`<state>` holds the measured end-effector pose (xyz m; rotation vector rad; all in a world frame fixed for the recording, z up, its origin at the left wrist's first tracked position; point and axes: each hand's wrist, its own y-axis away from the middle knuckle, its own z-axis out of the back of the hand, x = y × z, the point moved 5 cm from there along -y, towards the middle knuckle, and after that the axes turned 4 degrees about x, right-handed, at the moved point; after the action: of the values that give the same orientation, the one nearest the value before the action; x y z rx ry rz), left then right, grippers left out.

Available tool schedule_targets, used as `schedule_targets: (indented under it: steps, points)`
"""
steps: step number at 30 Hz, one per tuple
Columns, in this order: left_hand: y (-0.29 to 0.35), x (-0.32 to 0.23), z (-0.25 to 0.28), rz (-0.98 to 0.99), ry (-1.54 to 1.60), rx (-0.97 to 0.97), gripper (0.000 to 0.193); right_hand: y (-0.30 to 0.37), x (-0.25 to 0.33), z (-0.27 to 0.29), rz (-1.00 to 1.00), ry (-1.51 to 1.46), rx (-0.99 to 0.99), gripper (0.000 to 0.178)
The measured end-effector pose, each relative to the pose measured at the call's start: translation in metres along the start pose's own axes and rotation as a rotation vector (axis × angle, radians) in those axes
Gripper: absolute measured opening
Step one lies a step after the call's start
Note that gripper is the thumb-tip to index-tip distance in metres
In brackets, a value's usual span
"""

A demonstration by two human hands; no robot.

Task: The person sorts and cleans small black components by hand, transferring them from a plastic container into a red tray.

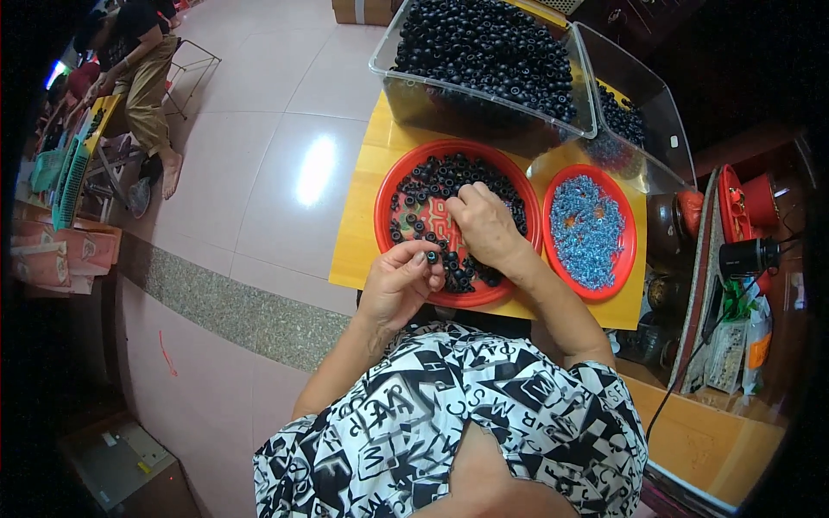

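Note:
My left hand (402, 283) pinches a small black ring-shaped part (433, 257) between thumb and fingers, its hollow end facing up. It is held over the near left rim of a round red tray (386, 177). My right hand (489, 226) reaches over the middle of the tray with its fingers curled together and pointing down. What they hold, if anything, is hidden. Loose black ring-shaped parts (449, 175) lie across the tray, thickest at its far side and right. To the right, a smaller red tray (629, 250) carries many small, shiny, bluish clear pieces (590, 229).
Both trays stand on a yellow table (356, 237). Behind them is a clear plastic bin (466, 112) heaped with black parts, with another clear bin (652, 121) beside it. A shelf with jars and a black camera-like device (749, 257) is at right. Another person (142, 73) works far left.

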<state>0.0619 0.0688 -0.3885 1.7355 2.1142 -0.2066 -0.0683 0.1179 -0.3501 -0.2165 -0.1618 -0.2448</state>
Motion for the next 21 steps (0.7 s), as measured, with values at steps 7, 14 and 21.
schedule_targets:
  steps: [7, 14, 21]
  points:
    - [0.0, 0.0, -0.002, 0.008, -0.011, 0.009, 0.019, 0.026, 0.005, 0.036, -0.187, -0.754, -0.082, 0.012]
    - [0.003, 0.001, -0.009, -0.011, -0.035, -0.002, 0.016, 0.056, 0.016, 0.03, -0.486, -1.546, 0.002, 0.017]
    - [0.011, -0.001, -0.021, -0.128, -0.263, 0.044, 0.022, 0.061, 0.025, 0.038, -0.409, -1.572, -0.02, 0.016]
